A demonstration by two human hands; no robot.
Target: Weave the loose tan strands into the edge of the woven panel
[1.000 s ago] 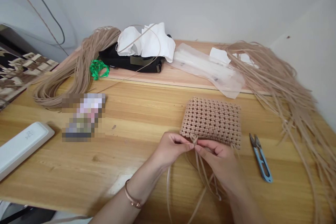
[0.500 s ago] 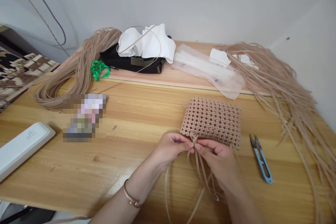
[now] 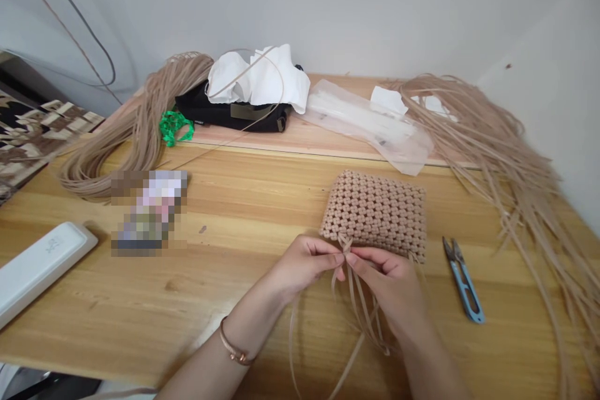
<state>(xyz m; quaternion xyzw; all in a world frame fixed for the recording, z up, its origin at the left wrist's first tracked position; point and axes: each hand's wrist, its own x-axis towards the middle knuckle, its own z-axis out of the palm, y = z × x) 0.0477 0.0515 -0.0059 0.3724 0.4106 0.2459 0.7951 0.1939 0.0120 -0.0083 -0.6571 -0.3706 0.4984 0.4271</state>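
Pinching thin tan strips, a person works with both hands at a wooden bench [image 3: 244, 200]. The strips [image 3: 359, 309] hang down from a small knot [image 3: 345, 244] at the near edge of a woven tan panel [image 3: 375, 215]. The left hand [image 3: 304, 264] and the right hand [image 3: 389, 281] are close together, and the fingers of both are closed on the strips by the knot.

The panel lies flat on the bench, just past the fingers. Its long side runs left to right. The right hand is nearer to it, with its fingers over the near edge. The left hand is just below the panel's left corner.

Blue-handled snips [image 3: 464, 281] lie to the right of the panel, near it. Big bunches of loose strips [image 3: 506, 150] spread out past them. Another bunch [image 3: 122, 137] curls at the far left.

At the back are a black bag [image 3: 229, 114] with a tan patch, white tissue [image 3: 257, 78], a clear plastic bag [image 3: 370, 125] and a green ribbon [image 3: 173, 127]. A white case [image 3: 40, 275] has a small mark on it, but no brand or words can be read anywhere. A blurred block [image 3: 150, 212] hides whatever lies there.
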